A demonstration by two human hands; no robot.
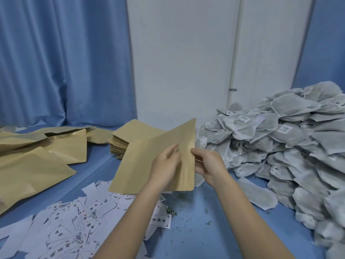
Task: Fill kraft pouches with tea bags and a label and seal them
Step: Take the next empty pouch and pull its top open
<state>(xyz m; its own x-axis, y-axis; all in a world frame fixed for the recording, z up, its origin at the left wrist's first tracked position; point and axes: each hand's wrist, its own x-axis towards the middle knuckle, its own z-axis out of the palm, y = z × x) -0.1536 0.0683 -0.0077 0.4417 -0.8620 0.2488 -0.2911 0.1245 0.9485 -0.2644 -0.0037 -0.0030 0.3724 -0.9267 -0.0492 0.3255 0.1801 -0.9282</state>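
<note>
Holding one flat kraft pouch up over the middle of the desk, above the scattered labels. Left hand across the front face of the pouch, fingers curled over the paper; too blurred to tell how firmly pressed. Right hand at the right edge, fingers pinching that edge, apparently to part the two layers. Pouch still flat, nothing visible inside; filling judged not yet begun.

Possible faults from this state:

- Failing to separate the layers. Cause: pinching both layers together at the right edge instead of sliding one against the other.
- Creasing or tearing at the mouth. Cause: pulling hard on one edge while the left hand clamps the face.
- Dropping the pouch onto the labels. Cause: easing the left-hand hold before the right hand has a sure grip.
- Contaminating the seal area. Cause: loose tea crumbs lying on the desk below, near the labels; crumbs in the mouth likely to weaken the seal.
- Toppling the tea bags. Cause: reaching into the tall heap at right and drawing from low down.
- Picking up two pouches later. Cause: tight stacking of the spare pouches at far centre.
</note>
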